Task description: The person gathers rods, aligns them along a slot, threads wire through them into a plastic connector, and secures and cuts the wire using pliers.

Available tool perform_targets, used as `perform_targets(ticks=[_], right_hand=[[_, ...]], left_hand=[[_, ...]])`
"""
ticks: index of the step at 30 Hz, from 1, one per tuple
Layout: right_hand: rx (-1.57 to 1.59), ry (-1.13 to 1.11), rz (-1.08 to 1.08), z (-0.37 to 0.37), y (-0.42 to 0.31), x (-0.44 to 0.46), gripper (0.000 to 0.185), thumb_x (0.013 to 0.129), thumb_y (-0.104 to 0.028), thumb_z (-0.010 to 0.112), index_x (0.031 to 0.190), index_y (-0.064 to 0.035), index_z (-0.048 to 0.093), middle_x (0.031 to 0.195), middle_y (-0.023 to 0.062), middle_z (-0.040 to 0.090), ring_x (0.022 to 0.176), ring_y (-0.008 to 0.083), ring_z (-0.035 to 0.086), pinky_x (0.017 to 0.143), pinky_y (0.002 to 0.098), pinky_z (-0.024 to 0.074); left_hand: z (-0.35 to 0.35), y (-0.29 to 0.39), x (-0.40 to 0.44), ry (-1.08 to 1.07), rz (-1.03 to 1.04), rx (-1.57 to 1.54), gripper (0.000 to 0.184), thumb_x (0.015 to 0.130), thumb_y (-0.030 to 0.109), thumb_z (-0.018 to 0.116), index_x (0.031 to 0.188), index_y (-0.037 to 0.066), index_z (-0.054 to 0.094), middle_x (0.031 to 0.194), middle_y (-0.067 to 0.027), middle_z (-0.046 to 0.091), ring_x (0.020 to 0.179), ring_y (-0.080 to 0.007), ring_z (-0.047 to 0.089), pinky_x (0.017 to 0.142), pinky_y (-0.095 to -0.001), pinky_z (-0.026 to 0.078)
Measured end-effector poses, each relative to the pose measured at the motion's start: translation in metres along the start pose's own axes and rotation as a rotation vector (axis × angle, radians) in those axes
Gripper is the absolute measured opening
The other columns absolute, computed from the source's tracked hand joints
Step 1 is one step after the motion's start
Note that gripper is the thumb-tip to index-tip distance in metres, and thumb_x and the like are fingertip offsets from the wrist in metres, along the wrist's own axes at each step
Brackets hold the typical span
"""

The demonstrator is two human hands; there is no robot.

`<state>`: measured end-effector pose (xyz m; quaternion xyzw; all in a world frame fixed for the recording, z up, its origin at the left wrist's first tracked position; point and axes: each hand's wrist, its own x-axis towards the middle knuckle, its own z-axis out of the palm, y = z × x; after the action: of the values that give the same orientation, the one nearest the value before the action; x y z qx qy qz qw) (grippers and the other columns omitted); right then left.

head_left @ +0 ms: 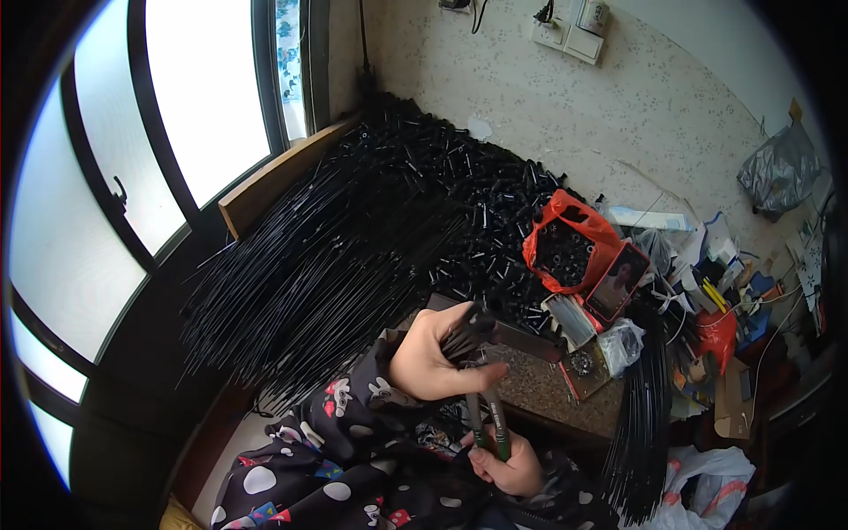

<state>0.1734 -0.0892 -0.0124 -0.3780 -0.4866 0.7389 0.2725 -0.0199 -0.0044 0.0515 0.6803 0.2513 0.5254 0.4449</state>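
My left hand (435, 358) is closed round several small black parts (468, 334), whose ends stick out past its fingers. The thumb points right, across the upper part of a pair of pliers (482, 413). Below it, my right hand (512, 466) grips the green handles of the pliers, which point upward to the parts. The jaws are partly hidden by the left thumb and the parts. Behind the hands lies a long bundle of thin black rods (300, 274), beside a big heap of short black pieces (477, 203).
An orange bag (570, 243) of small black parts stands by a phone (617, 281). More black rods (643, 424) hang over the right edge of the speckled table (539, 386). A wooden board (283, 177) borders the heap at left. White plastic bags (707, 477) lie lower right.
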Motion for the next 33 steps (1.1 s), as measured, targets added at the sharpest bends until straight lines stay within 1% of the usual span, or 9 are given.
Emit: perform_targets(ticks=[3,7,15,20,24,27,28,30,33], right_hand=[[-0.546,0.309,-0.349,0.003,0.008,0.007,0.021,0.083,-0.011,0.059,0.1,-0.0017,0.054,0.074,0.0102,0.061,0.065,0.0191,0.061,0.059,0.0294,0.0461],[-0.845,0.563,-0.572,0.002,-0.001,0.011,0.023,0.079,-0.011,0.063,0.097,-0.0014,0.054,0.07,0.0153,0.058,0.065,0.0301,0.061,0.055,0.0323,0.0462],[-0.809,0.574,-0.394,0.012,0.003,0.0,0.021,0.078,-0.011,0.063,0.095,-0.0019,0.054,0.068,0.017,0.057,0.065,0.0345,0.059,0.053,0.0338,0.0459],[-0.831,0.562,-0.5,0.014,-0.007,-0.001,0.021,0.079,-0.012,0.063,0.095,-0.0029,0.054,0.067,0.017,0.057,0.065,0.0345,0.059,0.052,0.0336,0.0456],[-0.802,0.539,-0.353,0.015,0.0,-0.004,0.019,0.08,-0.012,0.062,0.096,-0.0033,0.055,0.064,0.0165,0.056,0.061,0.0325,0.06,0.051,0.0337,0.0453],[-0.662,0.412,-0.291,0.007,-0.001,-0.009,0.019,0.08,-0.008,0.061,0.096,-0.0009,0.055,0.066,0.0079,0.058,0.054,0.0158,0.057,0.052,0.0246,0.0426],[-0.657,0.419,-0.295,0.003,-0.003,-0.011,0.019,0.08,-0.008,0.061,0.096,-0.0009,0.055,0.066,0.0079,0.058,0.054,0.0158,0.057,0.052,0.0246,0.0426],[-0.21,0.348,-0.377,-0.007,-0.011,-0.014,0.019,0.08,-0.009,0.061,0.096,-0.0013,0.055,0.081,0.0086,0.057,0.07,0.0165,0.057,0.058,0.0257,0.0437],[0.086,0.279,-0.419,-0.017,-0.029,-0.019,0.019,0.078,-0.01,0.062,0.095,-0.0039,0.057,0.093,0.0092,0.055,0.087,0.0207,0.053,0.069,0.0283,0.0427]], left_hand=[[0.006,-0.003,-0.004,0.071,0.061,-0.046,0.027,0.067,0.007,0.073,0.086,0.001,0.055,0.068,0.0021,0.055,0.061,-0.0033,0.049,0.055,-0.0188,0.039],[0.01,0.012,-0.006,0.098,-0.061,-0.19,0.029,0.063,0.006,0.073,0.086,0.001,0.056,0.07,0.0019,0.054,0.062,-0.0042,0.048,0.055,-0.0191,0.038],[0.014,-0.006,-0.018,0.163,-0.027,0.019,0.027,0.065,0.006,0.071,0.087,0.001,0.056,0.071,0.0012,0.054,0.062,-0.0039,0.048,0.055,-0.0182,0.038],[0.017,0.002,-0.013,0.214,-0.052,-0.115,0.025,0.067,0.009,0.071,0.085,0.001,0.056,0.071,0.0011,0.055,0.062,-0.0044,0.048,0.055,-0.0185,0.038],[0.018,-0.007,-0.019,0.212,-0.03,-0.085,0.028,0.068,0.011,0.071,0.088,0.001,0.055,0.071,0.0,0.055,0.063,-0.005,0.05,0.056,-0.019,0.039],[0.016,-0.01,-0.023,0.122,-0.057,0.018,0.031,0.07,0.012,0.07,0.094,0.0,0.054,0.071,-0.0016,0.056,0.064,-0.0058,0.051,0.056,-0.0197,0.04],[0.017,-0.01,-0.022,0.171,-0.052,-0.155,0.031,0.071,0.011,0.07,0.094,0.0,0.052,0.073,-0.002,0.056,0.064,-0.0062,0.051,0.056,-0.0206,0.04],[0.017,-0.01,-0.017,0.259,-0.035,-0.496,0.031,0.072,0.01,0.071,0.093,0.0,0.05,0.076,-0.003,0.055,0.065,-0.0069,0.051,0.057,-0.0223,0.042],[-0.001,-0.021,-0.018,0.121,0.024,-0.441,0.037,0.074,0.02,0.07,0.094,0.001,0.045,0.071,-0.0047,0.054,0.059,-0.0075,0.048,0.054,-0.0226,0.04]])
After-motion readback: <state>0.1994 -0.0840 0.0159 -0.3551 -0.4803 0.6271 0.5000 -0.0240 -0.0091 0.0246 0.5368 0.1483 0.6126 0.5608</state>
